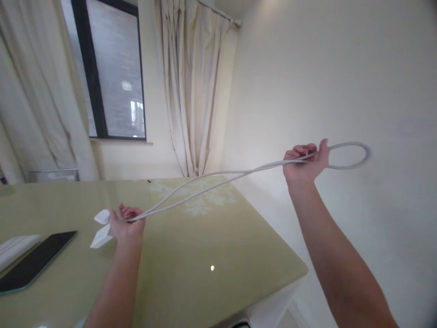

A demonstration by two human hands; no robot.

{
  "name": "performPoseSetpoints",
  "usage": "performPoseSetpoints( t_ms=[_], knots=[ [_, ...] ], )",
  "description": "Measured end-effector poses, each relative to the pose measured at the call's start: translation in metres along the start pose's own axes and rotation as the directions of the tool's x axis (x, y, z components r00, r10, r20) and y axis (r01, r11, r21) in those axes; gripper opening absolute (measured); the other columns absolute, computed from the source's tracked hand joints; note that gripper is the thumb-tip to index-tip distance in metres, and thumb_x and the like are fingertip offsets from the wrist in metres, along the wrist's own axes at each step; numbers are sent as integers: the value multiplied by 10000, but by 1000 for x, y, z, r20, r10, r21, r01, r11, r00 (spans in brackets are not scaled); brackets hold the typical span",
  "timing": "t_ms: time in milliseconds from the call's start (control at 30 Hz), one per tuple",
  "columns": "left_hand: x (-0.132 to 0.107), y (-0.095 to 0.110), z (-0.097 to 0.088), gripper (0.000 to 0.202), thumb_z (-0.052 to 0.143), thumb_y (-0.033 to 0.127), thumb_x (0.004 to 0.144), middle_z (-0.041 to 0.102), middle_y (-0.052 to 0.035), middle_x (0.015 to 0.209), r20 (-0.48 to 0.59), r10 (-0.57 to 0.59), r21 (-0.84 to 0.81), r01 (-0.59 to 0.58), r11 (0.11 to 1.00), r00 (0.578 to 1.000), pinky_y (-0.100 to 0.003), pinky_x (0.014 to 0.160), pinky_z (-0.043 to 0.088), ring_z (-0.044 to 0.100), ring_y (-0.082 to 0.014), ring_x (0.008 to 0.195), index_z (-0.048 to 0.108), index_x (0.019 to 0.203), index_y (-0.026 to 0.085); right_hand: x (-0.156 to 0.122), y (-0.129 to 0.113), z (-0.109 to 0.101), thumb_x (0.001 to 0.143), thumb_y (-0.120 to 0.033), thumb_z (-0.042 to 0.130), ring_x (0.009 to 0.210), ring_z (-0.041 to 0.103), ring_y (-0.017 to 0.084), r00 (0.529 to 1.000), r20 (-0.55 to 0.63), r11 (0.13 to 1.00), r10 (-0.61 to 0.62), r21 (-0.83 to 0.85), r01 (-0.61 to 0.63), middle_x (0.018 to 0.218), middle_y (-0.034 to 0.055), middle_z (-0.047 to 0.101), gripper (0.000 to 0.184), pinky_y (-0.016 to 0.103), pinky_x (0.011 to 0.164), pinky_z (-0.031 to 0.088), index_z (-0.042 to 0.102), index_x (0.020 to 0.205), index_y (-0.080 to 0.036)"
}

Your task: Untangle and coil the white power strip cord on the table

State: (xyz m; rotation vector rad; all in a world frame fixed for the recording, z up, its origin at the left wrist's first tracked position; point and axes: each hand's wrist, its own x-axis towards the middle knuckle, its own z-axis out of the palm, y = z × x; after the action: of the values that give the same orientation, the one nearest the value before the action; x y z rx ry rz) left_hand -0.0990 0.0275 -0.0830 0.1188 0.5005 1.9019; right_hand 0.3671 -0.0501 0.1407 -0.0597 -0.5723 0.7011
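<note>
A white cable point(218, 182) runs doubled between my two hands, stretched out above the table. My left hand point(125, 224) is closed on its two ends, where two white plugs point(101, 228) stick out to the left just over the tabletop. My right hand point(305, 164) is raised to the right, in front of the wall, and closed on the cable's fold. A loop point(351, 156) of the cable pokes out past that hand to the right.
The glossy yellow-green table point(211, 246) has a rounded right corner. A dark tablet point(34, 264) and a white flat object point(15, 248) lie at its left edge. Behind are a window point(112, 68), cream curtains point(194, 91) and a bare wall on the right.
</note>
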Motion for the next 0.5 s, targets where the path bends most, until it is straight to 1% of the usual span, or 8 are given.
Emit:
performPoseSetpoints(
  t_ms=[100, 167, 233, 300, 367, 400, 433, 500],
  knots=[
    [6, -29, 22, 357, 657, 371, 1007, 374, 97, 567, -29, -142, 90, 144, 985, 989, -120, 421, 342, 328, -25, 401, 452, 777, 191, -14, -29, 26, 894, -612, 729, 493, 511, 88, 998, -26, 962, 63, 268, -54, 575, -85, 444, 438, 206, 428, 412, 615, 746, -216],
    [8, -49, 31, 323, 680, 273, 1001, 399, 94, 592, -68, -226, 180, 235, 955, 972, -130, 434, 363, 362, -27, 421, 466, 777, 179, -29, -44, 39, 754, -583, 883, 513, 474, 96, 982, 6, 837, 191, 521, -166, 601, -85, 435, 408, 233, 446, 416, 679, 812, -235],
    [8, -67, 35, 243, 685, 245, 1003, 451, 86, 639, -107, -282, 268, 300, 915, 954, -145, 436, 379, 394, -35, 451, 536, 830, 161, -46, -57, 50, 680, -404, 980, 587, 493, 90, 929, 154, 489, 338, 814, -313, 672, -69, 501, 370, 222, 507, 449, 740, 917, -252],
    [6, -80, 35, 165, 671, 258, 1018, 508, 72, 698, -126, -327, 343, 351, 871, 936, -149, 415, 352, 396, -37, 472, 606, 925, 138, -64, -69, 58, 801, -238, 912, 693, 554, 68, 829, 419, -155, 369, 908, -390, 806, -31, 607, 290, 169, 589, 493, 764, 1048, -263],
    [2, -88, 36, 150, 691, 234, 1003, 508, 67, 698, -117, -374, 395, 389, 832, 920, -144, 378, 275, 350, -28, 447, 621, 926, 125, -79, -78, 62, 975, -199, 745, 753, 606, 47, 728, 669, -779, 147, 533, -332, 929, -3, 663, 263, 132, 633, 524, 731, 1224, -282],
    [-1, -91, 37, 159, 719, 209, 979, 490, 69, 677, -97, -399, 411, 402, 818, 912, -144, 361, 230, 317, -23, 426, 617, 893, 123, -84, -81, 62, 1040, -218, 660, 753, 628, 43, 691, 722, -934, -44, 216, -285, 952, -2, 669, 290, 131, 631, 536, 692, 1314, -306],
    [-5, -91, 38, 177, 749, 188, 951, 470, 71, 658, -66, -423, 417, 410, 811, 904, -147, 351, 192, 288, -20, 410, 612, 860, 123, -88, -84, 60, 1089, -243, 577, 741, 647, 40, 650, 716, -961, -253, -107, -256, 951, -9, 666, 321, 137, 621, 546, 651, 1384, -345],
    [-12, -88, 45, 207, 793, 218, 919, 472, 55, 652, 28, -450, 398, 403, 825, 893, -148, 349, 186, 301, -24, 407, 625, 842, 126, -93, -90, 54, 1156, -269, 386, 720, 678, 28, 527, 569, -761, -631, -587, -277, 936, -35, 658, 397, 147, 598, 550, 614, 1426, -452]
  ],
)
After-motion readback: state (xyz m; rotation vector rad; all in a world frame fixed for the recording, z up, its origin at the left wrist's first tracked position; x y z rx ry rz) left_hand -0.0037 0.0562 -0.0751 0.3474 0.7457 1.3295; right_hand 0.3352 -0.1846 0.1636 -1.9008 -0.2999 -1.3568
